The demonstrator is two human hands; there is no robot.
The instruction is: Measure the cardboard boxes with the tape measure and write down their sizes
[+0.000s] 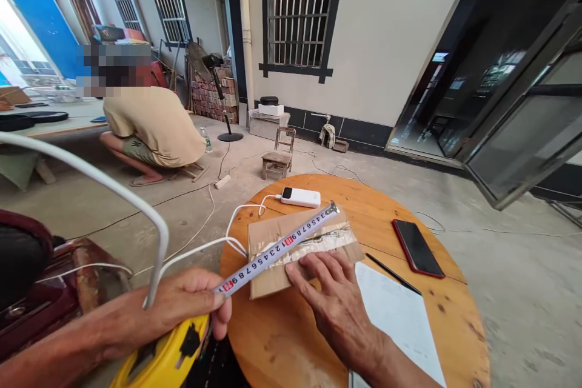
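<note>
My left hand [195, 300] is closed around a yellow tape measure [170, 354], thumb pressed on its pulled-out blade [268, 257]. The white blade slants up and right above a taped cardboard box [273, 282], its metal hook near the box's far edge; whether it touches the box I cannot tell. Fingers spread, my right hand [331, 297] rests on the near right part of the box. The box lies on a round wooden table [268, 339]. Beside my right hand is a sheet of paper [395, 321] with a black pen [393, 274] across its top.
A white power bank [300, 197] with a white cable [231, 218] sits behind the box. At the right lies a red-edged phone [417, 247]. Beyond the table are a small wooden chair [278, 156], a standing fan [220, 97] and a crouching person [150, 124]. A glass door [527, 145] stands ajar.
</note>
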